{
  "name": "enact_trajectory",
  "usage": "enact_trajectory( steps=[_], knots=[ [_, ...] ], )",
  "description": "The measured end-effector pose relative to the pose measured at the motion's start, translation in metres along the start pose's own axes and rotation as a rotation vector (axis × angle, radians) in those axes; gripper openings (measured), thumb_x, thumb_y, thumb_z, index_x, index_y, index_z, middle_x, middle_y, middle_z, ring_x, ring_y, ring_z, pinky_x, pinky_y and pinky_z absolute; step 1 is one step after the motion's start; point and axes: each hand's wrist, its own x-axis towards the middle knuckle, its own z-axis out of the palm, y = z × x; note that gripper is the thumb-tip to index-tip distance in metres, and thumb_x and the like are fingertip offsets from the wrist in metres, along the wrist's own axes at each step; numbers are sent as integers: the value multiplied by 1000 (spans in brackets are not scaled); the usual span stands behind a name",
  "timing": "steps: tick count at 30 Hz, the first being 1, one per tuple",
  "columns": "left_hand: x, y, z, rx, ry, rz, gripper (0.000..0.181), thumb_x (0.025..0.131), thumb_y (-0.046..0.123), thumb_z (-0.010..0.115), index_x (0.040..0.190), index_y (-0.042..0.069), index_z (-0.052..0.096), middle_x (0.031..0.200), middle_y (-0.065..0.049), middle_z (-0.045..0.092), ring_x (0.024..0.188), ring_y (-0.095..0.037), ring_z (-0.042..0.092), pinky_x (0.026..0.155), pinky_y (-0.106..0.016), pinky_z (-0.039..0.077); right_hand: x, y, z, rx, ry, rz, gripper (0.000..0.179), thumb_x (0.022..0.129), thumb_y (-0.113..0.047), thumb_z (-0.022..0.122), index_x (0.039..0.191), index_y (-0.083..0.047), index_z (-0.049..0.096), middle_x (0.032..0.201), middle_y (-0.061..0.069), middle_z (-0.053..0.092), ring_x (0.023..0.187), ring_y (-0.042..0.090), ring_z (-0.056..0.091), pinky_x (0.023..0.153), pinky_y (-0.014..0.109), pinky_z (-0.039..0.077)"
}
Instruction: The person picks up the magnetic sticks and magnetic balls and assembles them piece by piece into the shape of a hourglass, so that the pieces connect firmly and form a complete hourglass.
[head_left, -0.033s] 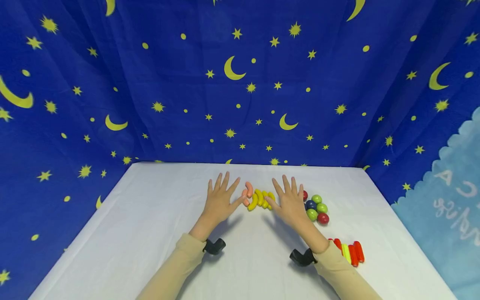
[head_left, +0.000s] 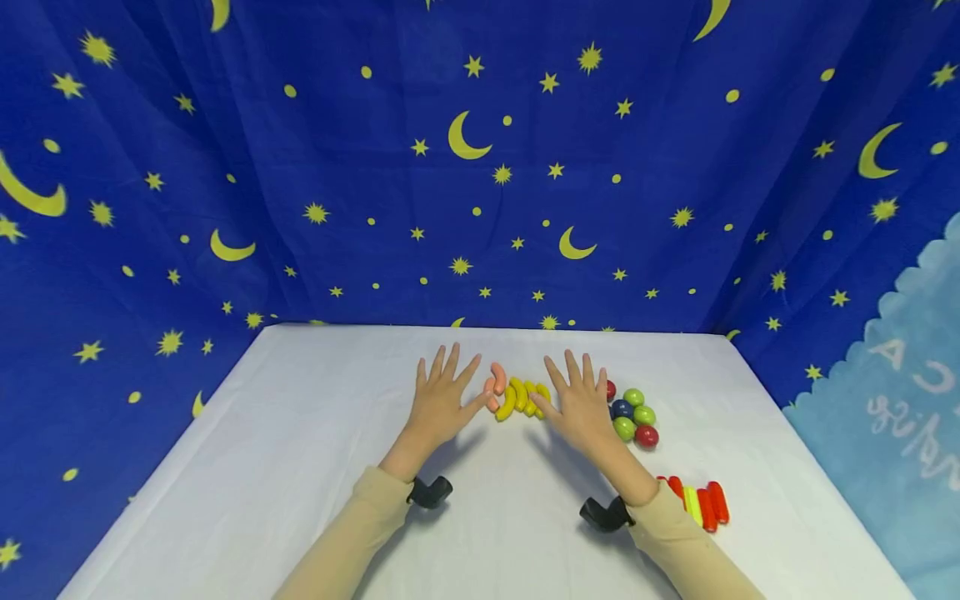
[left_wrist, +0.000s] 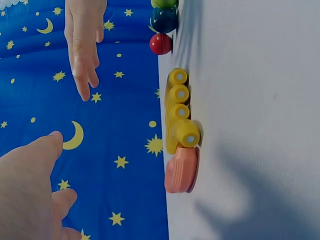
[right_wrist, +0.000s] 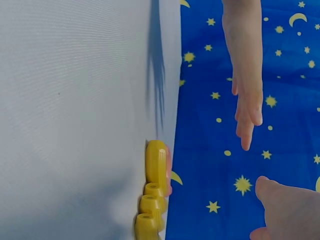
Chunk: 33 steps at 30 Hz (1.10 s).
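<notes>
Both hands hover above the white table, fingers spread and straight, holding nothing. My left hand (head_left: 437, 406) is nearest to two pink curved pieces (head_left: 498, 378), shaped like small sausages. Several yellow toy bananas (head_left: 519, 394) lie in a row beside the pink pieces, between the two hands. The thumb of my right hand (head_left: 582, 411) overlaps the bananas' right end in the head view. The left wrist view shows the bananas (left_wrist: 179, 94) end-on beside the pink pieces (left_wrist: 182, 170). Below the hands, their shadows fall on the cloth.
Right of the right hand lies a cluster of shiny balls, red (head_left: 647, 437), green (head_left: 633, 397) and blue (head_left: 622, 409). Nearer, red and yellow elongated pieces (head_left: 707, 509) lie partly behind the right forearm. A blue star-patterned curtain (head_left: 480, 208) rises behind the table (head_left: 225, 467).
</notes>
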Motion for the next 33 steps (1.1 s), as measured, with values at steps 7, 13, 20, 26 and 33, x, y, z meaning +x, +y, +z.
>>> enact_trajectory(
  steps=[7, 13, 20, 26, 33],
  knots=[
    [3, 2, -1, -13, -27, -3, 61, 95, 53, 42, 149, 25, 32, 158, -15, 20, 147, -36, 14, 115, -62, 10, 2, 1, 2, 20, -23, 4, 68, 93, -53, 47, 148, -16, 33, 155, 23, 23, 143, 48, 13, 112, 68, 10],
    [6, 2, 4, -29, -35, -39, 58, 98, 50, 39, 148, 22, 34, 157, -18, 23, 146, -37, 16, 116, -60, 12, 2, 8, 3, 46, 37, -20, 65, 93, -45, 53, 146, -10, 37, 150, 25, 33, 140, 47, 26, 112, 64, 19],
    [9, -1, 17, -167, 119, -125, 46, 94, 36, 55, 129, 7, 57, 131, -19, 57, 123, -36, 52, 101, -50, 41, -7, 26, 1, 235, 204, -29, 51, 87, -23, 68, 130, -1, 53, 128, 22, 56, 118, 39, 52, 99, 54, 42],
    [22, 2, 31, -399, 239, -218, 27, 88, 23, 63, 107, 4, 69, 93, -13, 69, 85, -27, 64, 72, -39, 51, -14, 53, -6, 462, 288, 44, 39, 81, -4, 71, 118, 5, 59, 115, 23, 62, 104, 37, 59, 88, 50, 49],
    [34, 8, 53, -483, 167, -223, 32, 86, 25, 66, 106, 1, 68, 86, -13, 66, 75, -22, 59, 66, -34, 48, -29, 83, -8, 570, 320, 103, 34, 80, 2, 70, 113, 6, 61, 108, 23, 66, 98, 35, 62, 83, 50, 52]
  ],
)
